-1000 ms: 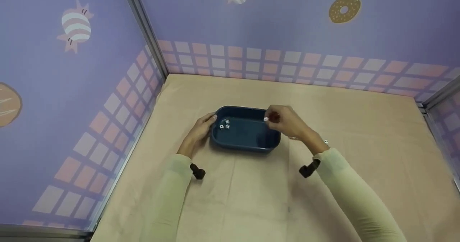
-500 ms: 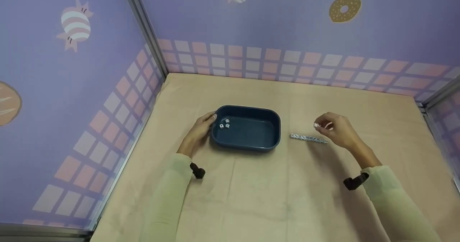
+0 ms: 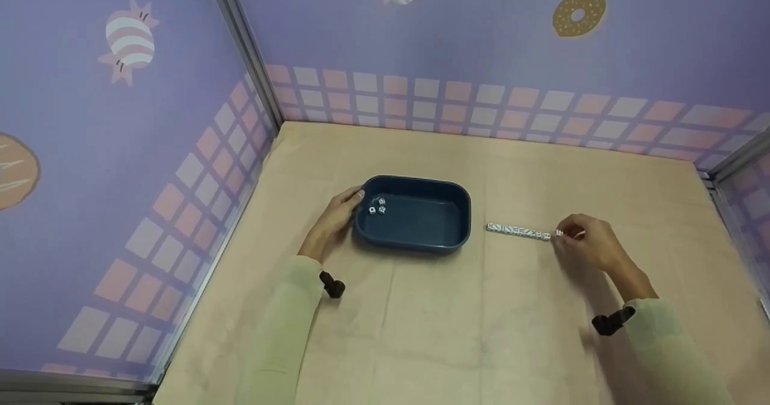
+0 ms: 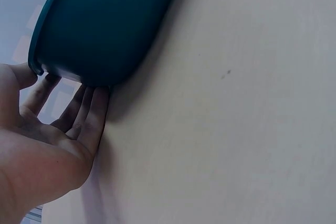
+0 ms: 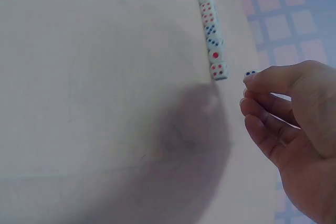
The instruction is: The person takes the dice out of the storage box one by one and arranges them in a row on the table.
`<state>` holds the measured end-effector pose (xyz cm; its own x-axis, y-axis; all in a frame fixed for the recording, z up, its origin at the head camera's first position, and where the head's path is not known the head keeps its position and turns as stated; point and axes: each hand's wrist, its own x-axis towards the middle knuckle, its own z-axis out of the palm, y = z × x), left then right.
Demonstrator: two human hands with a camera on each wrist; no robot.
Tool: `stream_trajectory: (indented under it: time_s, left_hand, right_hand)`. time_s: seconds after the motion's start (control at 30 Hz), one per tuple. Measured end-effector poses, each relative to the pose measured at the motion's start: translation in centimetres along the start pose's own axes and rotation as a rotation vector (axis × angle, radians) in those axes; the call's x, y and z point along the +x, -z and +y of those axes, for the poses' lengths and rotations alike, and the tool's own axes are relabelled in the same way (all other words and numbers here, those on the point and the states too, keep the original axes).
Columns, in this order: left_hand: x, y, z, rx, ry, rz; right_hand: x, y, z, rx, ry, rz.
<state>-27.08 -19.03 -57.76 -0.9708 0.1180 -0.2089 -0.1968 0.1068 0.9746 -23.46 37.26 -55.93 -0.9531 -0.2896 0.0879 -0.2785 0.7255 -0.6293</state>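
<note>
My right hand (image 3: 592,244) pinches a white die (image 3: 559,233) between thumb and fingertips, just off the right end of a straight row of dice (image 3: 518,231) on the table. In the right wrist view, that pinched die (image 5: 250,73) shows blue pips and is apart from the row's end die (image 5: 218,71). A dark blue rectangular tray (image 3: 415,248) stands left of the row. My left hand (image 3: 332,221) holds its left end, the thumb at the rim and the fingers against the outer wall (image 4: 100,51). Inside, three dice (image 3: 377,206) lie grouped near the left end.
A beige cloth (image 3: 433,315) covers the table. Purple panels with a checked border (image 3: 441,101) stand along the back and the left side, joined by a metal post (image 3: 243,38).
My right hand has moved from over the tray's right end to the row's right end, carrying a die and lowering it. My left hand stays at the tray; its three dice have not moved.
</note>
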Motion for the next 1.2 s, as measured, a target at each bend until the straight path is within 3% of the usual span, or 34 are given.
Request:
stream_trajectory:
  time_s: [0.23,0.6,0.87,1.2]
  left_hand:
    - [0.0,-0.1,-0.3,-0.063,0.074,-0.009]
    - [0.2,0.1,-0.1,-0.007,0.005,0.011]
    - [0.0,0.1,-0.1,0.002,0.018,0.007]
    - [0.0,0.1,0.0,-0.007,0.013,-0.008]
  right_hand:
    - [-0.1,-0.8,0.7,-0.033,-0.024,-0.026]
    - [0.2,-2.0,1.1,-0.012,-0.023,-0.022]
    - [0.4,-2.2,1.4,-0.008,-0.033,-0.004]
    - [0.5,-2.1,1.7,-0.010,-0.065,-0.047]
